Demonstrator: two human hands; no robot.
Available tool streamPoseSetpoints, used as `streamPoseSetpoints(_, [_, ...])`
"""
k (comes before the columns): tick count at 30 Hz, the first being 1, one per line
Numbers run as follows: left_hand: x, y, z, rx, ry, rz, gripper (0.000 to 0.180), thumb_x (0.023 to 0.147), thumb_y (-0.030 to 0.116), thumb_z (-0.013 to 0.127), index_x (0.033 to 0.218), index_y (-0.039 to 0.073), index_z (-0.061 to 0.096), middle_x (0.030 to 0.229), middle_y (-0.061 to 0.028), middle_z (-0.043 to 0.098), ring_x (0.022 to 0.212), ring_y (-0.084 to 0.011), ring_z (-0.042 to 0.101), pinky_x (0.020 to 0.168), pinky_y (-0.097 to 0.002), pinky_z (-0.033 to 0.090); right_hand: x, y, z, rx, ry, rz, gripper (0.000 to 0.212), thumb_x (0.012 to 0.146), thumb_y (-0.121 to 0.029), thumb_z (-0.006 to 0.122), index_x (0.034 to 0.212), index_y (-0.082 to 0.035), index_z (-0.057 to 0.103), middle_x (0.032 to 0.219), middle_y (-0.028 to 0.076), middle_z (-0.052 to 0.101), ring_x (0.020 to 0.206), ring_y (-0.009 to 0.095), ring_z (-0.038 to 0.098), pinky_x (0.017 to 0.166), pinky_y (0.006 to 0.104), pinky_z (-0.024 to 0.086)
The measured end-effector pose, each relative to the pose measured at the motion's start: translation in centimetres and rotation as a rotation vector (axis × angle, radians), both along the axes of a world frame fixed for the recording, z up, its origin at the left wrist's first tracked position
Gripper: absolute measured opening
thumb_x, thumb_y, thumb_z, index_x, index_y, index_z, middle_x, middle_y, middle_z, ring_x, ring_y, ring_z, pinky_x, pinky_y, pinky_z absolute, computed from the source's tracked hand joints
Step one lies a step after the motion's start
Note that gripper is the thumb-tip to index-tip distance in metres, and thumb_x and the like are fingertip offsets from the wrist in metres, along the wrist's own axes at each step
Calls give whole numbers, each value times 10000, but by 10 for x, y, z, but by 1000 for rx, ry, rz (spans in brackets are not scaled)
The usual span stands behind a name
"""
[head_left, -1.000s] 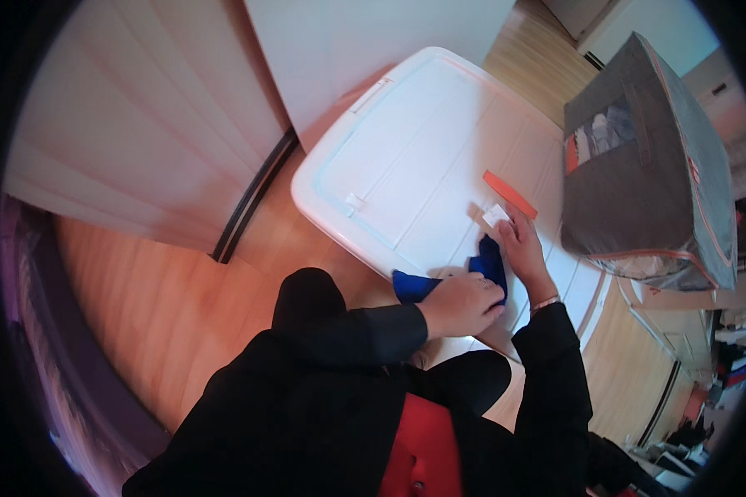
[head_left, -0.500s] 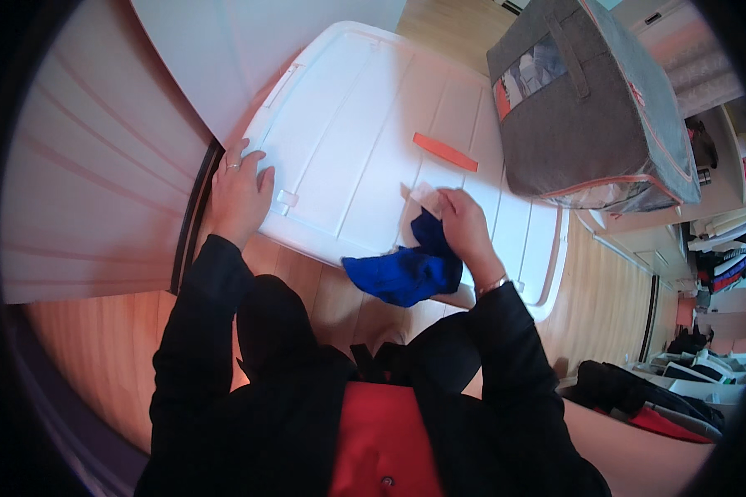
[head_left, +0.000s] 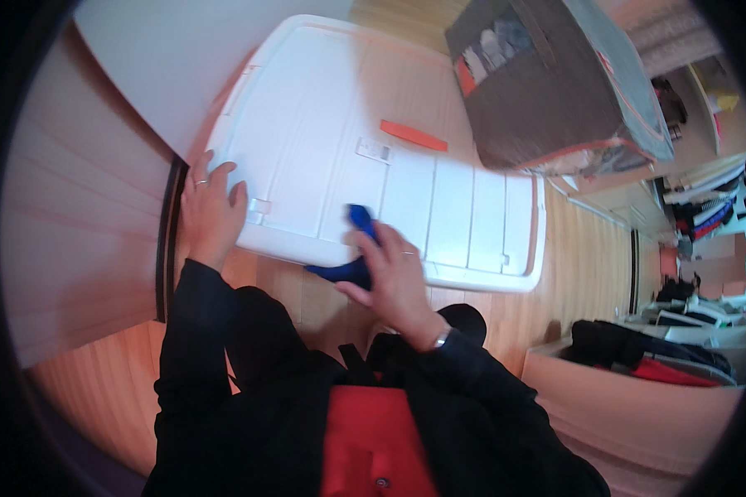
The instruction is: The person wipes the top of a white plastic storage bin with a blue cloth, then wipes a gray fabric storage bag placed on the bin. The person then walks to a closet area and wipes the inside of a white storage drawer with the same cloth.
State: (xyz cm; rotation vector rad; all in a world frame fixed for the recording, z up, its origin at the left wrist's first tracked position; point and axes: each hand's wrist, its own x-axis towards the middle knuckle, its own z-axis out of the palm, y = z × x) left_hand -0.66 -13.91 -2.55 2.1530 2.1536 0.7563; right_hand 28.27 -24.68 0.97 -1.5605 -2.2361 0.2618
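A large white plastic box lid [head_left: 323, 108] lies in front of my knees. On its left edge rests my left hand [head_left: 212, 211], empty, with the fingers apart. My right hand [head_left: 395, 277] is at the lid's near edge, closed on a bunched blue cloth [head_left: 348, 272]. Part of the cloth sticks up beyond the fingers onto the lid, and another part hangs out to the left. A small white printed label [head_left: 374, 151] lies flat on the lid beside an orange strip [head_left: 414, 135].
A grey fabric storage bag [head_left: 547, 99] with a clear window stands at the lid's far right. To the left rises a pale panel [head_left: 91, 215] with a dark edge. An open drawer [head_left: 555, 373] of dark and red clothes and shelves of clothing [head_left: 713, 199] are on the right.
My right hand has moved left with the blue cloth. The white piece that was at its fingertips is away from them, and a label lies on the lid. The view has shifted slightly.
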Motion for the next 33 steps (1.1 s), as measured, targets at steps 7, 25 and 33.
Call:
streamPoseSetpoints(7, [-6, 4, -4, 65, 0, -81, 313, 894, 153, 680, 1195, 71, 653, 1460, -165, 490, 1321, -379, 483, 1054, -471, 436, -60, 32, -5, 59, -42, 228, 554, 818, -223, 757, 1279, 6, 550, 1311, 177, 543, 1319, 336, 470, 1073, 453, 359])
streamPoseSetpoints(25, [-4, 4, 0, -2, -55, -40, 291, 910, 121, 651, 1197, 70, 649, 1463, -155, 495, 1313, -374, 497, 1044, -453, 453, 219, -49, 16, -82, -386, -2, 546, 744, -333, 855, 1143, -65, 595, 1160, 127, 599, 1122, 319, 569, 995, 463, 402])
streamPoseSetpoints(33, [-3, 4, -2, -20, -85, -29, 289, 926, 118, 631, 1208, 55, 648, 1488, -135, 483, 1320, -356, 499, 1047, -439, 453, 341, -85, 68, -258, -539, -282, 122, 900, -129, 681, 1018, -99, 674, 1003, 117, 647, 954, 292, 639, 845, 382, 516])
